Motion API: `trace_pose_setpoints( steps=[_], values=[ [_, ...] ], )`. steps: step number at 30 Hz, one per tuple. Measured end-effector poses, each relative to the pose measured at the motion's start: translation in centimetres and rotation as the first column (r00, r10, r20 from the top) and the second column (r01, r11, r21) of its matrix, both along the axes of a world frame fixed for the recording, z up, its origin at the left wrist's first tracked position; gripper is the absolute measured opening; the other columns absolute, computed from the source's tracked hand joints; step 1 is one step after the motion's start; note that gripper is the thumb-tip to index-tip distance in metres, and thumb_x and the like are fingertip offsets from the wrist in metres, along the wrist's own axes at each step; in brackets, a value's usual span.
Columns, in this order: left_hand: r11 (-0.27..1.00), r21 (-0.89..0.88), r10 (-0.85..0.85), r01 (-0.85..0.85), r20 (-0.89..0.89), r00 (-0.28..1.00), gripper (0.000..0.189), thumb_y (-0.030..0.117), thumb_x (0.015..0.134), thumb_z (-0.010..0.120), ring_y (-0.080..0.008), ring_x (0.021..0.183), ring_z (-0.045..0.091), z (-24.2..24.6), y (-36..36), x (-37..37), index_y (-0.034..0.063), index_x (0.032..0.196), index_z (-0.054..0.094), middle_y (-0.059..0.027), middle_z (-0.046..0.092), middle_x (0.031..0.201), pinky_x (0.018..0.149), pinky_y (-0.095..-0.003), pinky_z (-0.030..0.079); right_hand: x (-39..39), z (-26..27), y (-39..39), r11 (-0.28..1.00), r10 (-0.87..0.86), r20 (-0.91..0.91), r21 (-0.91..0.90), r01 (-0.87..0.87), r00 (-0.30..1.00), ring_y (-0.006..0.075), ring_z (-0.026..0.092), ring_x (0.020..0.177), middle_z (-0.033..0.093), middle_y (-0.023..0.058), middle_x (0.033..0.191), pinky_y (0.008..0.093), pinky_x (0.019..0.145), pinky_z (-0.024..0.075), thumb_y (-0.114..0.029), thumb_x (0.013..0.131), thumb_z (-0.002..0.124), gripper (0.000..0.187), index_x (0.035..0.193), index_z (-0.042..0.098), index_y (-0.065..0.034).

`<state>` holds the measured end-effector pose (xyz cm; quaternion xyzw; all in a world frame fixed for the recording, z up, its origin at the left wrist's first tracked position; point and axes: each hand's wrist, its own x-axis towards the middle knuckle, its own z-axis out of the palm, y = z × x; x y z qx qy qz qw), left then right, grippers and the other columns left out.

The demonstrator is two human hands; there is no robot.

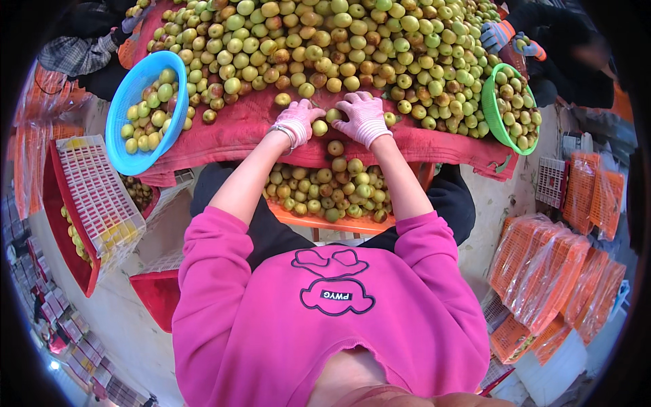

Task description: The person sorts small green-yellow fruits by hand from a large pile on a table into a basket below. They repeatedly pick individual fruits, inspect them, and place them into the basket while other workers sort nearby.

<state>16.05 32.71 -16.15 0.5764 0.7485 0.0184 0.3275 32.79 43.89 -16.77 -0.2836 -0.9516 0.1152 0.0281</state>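
My left hand (295, 123), in a pink striped glove, rests on a red cloth (229, 135), its thumb apart from its fingers. Just beside the thumb lies a round yellow-green fruit (319, 127), apparently a jujube. My right hand (363, 119), gloved alike, has its thumb and forefinger around another fruit (333, 115); whether it grips it is hidden. A large heap of green and brown fruit (315, 51) spreads beyond both hands. Below the cloth's near edge, an orange crate (300, 217) holds more fruit (330, 191) between my knees.
A blue plastic basket (114, 127) with fruit tilts at the left, a green basket (491, 102) at the right. Co-workers' gloved hands (497, 36) reach in at the far right; a checked sleeve (81, 55) shows far left. White crates (99, 188) and wrapped orange crates (539, 269) flank me.
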Motion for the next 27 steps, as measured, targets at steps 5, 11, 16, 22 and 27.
trace_pose_setpoints(
  steps=[5, 11, 16, 22, 27],
  values=[
    [1.000, 0.001, -0.024, 0.024, -0.016, 1.000, 0.055, 0.002, 0.082, 0.056, -0.0320, 0.124, 0.047, 0.1, -0.1, 0.1, 0.0288, 0.129, 0.059, -0.0104, 0.048, 0.133, 0.105, -0.0435, 0.043, 1.3, -1.2, -1.5, 0.998, -0.028, -0.083, -0.061, 0.023, 0.996, 0.0262, 0.055, 0.117, 0.062, 0.0042, 0.117, 0.0452, 0.090, 0.0458, -0.034, 0.074, 0.074, 0.046, 0.118, 0.063, -0.0228],
    [0.991, -0.007, -0.133, 0.136, 0.149, 0.980, 0.044, 0.008, 0.081, 0.060, -0.0336, 0.121, 0.050, -1.2, -0.4, 1.4, 0.0242, 0.122, 0.065, -0.0116, 0.055, 0.127, 0.105, -0.0408, 0.042, 2.4, -1.2, -1.9, 0.873, -0.035, -0.018, -0.487, 0.022, 0.999, 0.0332, 0.061, 0.106, 0.061, 0.0152, 0.113, 0.0422, 0.093, 0.0490, -0.034, 0.077, 0.067, 0.036, 0.108, 0.067, -0.0140],
    [0.965, 0.023, -0.260, 0.260, 0.163, 0.952, 0.049, 0.009, 0.074, 0.062, -0.0340, 0.117, 0.053, -2.1, -3.9, 4.0, 0.0172, 0.122, 0.063, -0.0116, 0.058, 0.122, 0.103, -0.0409, 0.043, 7.6, -1.2, -7.4, 0.897, -0.074, 0.060, -0.432, 0.093, 0.995, 0.0318, 0.060, 0.108, 0.062, 0.0129, 0.112, 0.0451, 0.091, 0.0491, -0.042, 0.076, 0.064, 0.041, 0.110, 0.067, -0.0184],
    [0.971, 0.184, -0.189, 0.153, 0.197, 0.962, 0.042, 0.011, 0.069, 0.066, -0.0354, 0.118, 0.048, -2.8, -9.6, 8.6, 0.0180, 0.110, 0.067, -0.0075, 0.050, 0.133, 0.105, -0.0420, 0.042, 12.0, -1.9, -12.8, 0.934, -0.098, 0.182, -0.322, 0.154, 0.978, 0.0276, 0.061, 0.100, 0.063, 0.0091, 0.104, 0.0443, 0.083, 0.0494, -0.044, 0.078, 0.066, 0.038, 0.104, 0.067, -0.0171],
    [0.948, 0.232, -0.262, 0.218, 0.176, 0.949, 0.030, 0.014, 0.074, 0.063, -0.0314, 0.112, 0.053, -4.1, -14.2, 13.4, 0.0176, 0.103, 0.069, -0.0041, 0.057, 0.127, 0.099, -0.0403, 0.046, 11.1, -1.4, -13.2, 0.982, -0.189, -0.300, -0.072, 0.175, 0.935, 0.0277, 0.062, 0.098, 0.062, 0.0079, 0.106, 0.0424, 0.080, 0.0499, -0.031, 0.073, 0.071, 0.046, 0.116, 0.061, -0.0176]
  ],
)
